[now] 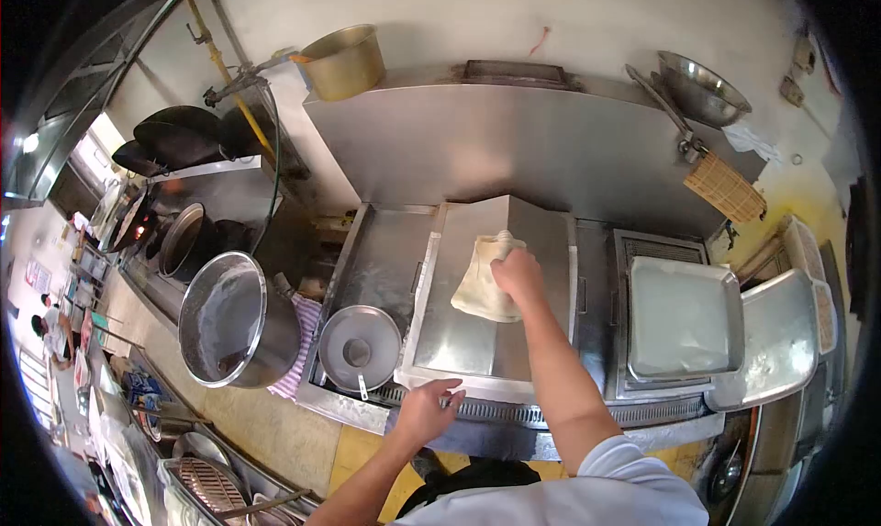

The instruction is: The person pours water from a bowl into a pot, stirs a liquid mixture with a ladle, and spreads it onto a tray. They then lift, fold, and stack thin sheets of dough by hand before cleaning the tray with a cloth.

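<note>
My right hand (pixel 518 274) is closed on the upper right part of a cream-coloured cloth (pixel 485 287). The cloth lies spread and slightly creased against a shiny metal tray (pixel 450 347) with a raised, sloping back. In front of the tray's near edge, my left hand (pixel 429 412) hovers with its fingers curled. A small greyish bit shows at its fingertips, too small to name. Left of the tray, a round metal pan (pixel 336 365) holds a small round ladle (pixel 357 351), its handle hanging over the near rim.
A big steel pot (pixel 264 361) stands at left by a striped towel (pixel 307 329). To the right are a rectangular white-filled tray (pixel 685 310) and a metal basin (pixel 780 342). On the back ledge sit a brass-coloured pot (pixel 347 62) and a steel bowl (pixel 702 90). Black woks (pixel 179 136) lean at far left.
</note>
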